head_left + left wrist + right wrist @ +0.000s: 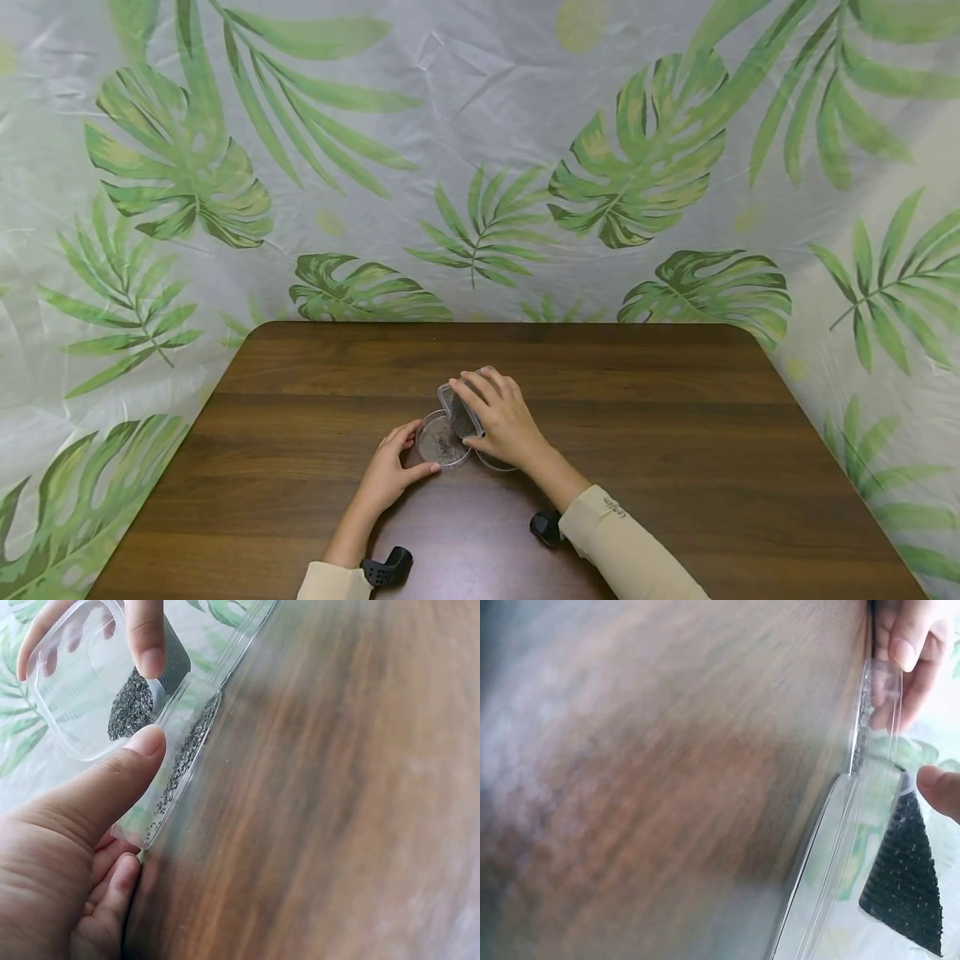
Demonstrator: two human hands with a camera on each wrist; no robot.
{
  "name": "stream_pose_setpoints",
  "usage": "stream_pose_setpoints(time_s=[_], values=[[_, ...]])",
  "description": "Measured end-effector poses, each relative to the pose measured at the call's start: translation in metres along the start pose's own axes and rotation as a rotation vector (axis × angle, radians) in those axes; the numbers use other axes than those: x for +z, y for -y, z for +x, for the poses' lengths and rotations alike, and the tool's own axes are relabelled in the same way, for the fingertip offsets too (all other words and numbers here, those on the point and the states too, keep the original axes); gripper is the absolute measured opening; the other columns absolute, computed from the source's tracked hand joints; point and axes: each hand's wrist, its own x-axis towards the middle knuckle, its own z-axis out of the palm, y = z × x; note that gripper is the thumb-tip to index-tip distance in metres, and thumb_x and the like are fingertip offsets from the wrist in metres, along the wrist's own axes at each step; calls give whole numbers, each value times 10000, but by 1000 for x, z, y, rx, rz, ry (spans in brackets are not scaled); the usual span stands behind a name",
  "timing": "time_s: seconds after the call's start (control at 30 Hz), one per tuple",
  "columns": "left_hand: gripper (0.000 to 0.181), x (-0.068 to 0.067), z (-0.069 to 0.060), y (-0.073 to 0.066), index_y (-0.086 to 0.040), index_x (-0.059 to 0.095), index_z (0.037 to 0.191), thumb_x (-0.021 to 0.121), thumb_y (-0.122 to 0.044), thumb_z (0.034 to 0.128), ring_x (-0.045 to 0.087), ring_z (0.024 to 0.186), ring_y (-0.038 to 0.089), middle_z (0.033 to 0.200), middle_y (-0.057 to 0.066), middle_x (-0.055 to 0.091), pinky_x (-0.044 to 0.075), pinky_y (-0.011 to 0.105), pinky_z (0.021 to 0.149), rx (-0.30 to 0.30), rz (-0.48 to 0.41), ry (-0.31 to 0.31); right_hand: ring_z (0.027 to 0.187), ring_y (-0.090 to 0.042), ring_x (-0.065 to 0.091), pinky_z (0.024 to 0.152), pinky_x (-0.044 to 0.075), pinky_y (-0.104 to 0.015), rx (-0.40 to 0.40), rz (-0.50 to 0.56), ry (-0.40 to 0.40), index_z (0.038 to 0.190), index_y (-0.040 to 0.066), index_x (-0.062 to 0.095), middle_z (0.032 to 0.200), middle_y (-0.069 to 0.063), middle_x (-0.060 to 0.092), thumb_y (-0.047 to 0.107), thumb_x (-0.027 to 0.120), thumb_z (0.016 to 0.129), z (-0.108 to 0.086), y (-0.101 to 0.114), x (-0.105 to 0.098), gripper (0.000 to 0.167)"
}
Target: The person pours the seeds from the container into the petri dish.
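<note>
Dark grey grains; streaked brown table; pale, green-leafed backdrop; cream sleeves.

We see a brown wood-grain table, round-cornered at ten and two o'clock. Near its middle lies a clear round dish holding dark grains; just beside, toward three o'clock, sits a second clear dish, partly hidden.

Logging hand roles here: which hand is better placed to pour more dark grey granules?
Probably the right hand: it holds the clear rectangular plastic tub of dark grey granules tilted toward a clear round plastic dish, which the left hand holds.
</note>
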Motion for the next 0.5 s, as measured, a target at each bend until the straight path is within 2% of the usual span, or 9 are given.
stream_pose_setpoints(time_s=[0.2, 0.5], values=[[729, 0, 0, 0, -55, 470, 1288, 781, -305, 678, 518, 1036, 265, 1220, 105, 499, 423, 397, 879, 2, 0, -2, 1249, -302, 254, 969, 266, -463, 12, -1, 11, 1382, 164, 312, 1365, -67, 322, 407, 828, 565, 0, 1, 0, 997], [730, 0, 0, 0, -65, 467, 1293, 776, -314, 681, 514, 1038, 265, 1224, 104, 496, 422, 403, 878, -3, 1, 1, 1213, -341, 307, 934, 301, -484, 20, 5, -37, 1382, 160, 311, 1348, -78, 344, 385, 845, 543, 0, 0, 1, 1020]])
